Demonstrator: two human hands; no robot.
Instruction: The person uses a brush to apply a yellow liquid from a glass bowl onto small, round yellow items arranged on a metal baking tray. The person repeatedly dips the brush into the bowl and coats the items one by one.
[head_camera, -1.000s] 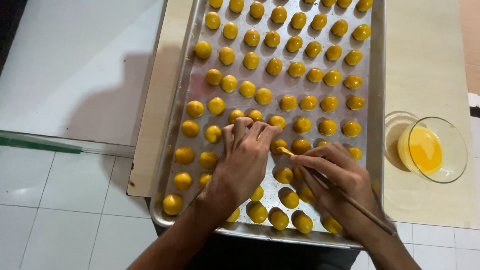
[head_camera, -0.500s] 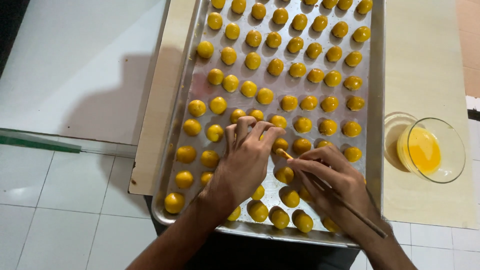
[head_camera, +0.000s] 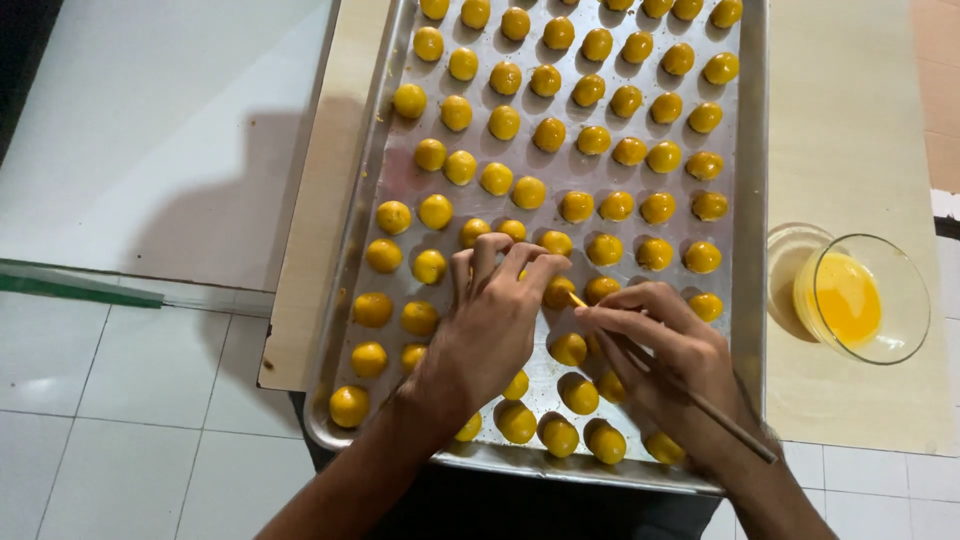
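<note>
A metal baking tray (head_camera: 752, 200) holds several rows of small glossy yellow dough balls (head_camera: 504, 122). My left hand (head_camera: 495, 320) rests over the lower middle of the tray, fingertips curled around one ball (head_camera: 558, 291). My right hand (head_camera: 660, 350) grips a thin wooden stick (head_camera: 700, 402) like a pen. The stick's tip touches that same ball beside my left fingertips. Some balls lie hidden under both hands.
A clear glass bowl (head_camera: 865, 298) with yellow egg wash stands right of the tray on a pale wooden board (head_camera: 850, 130). White floor tiles (head_camera: 120, 400) lie to the left and below. The tray's near edge overhangs the board.
Both hands have stayed over the same ball, with only slight finger shifts. The stick tip remains at the ball.
</note>
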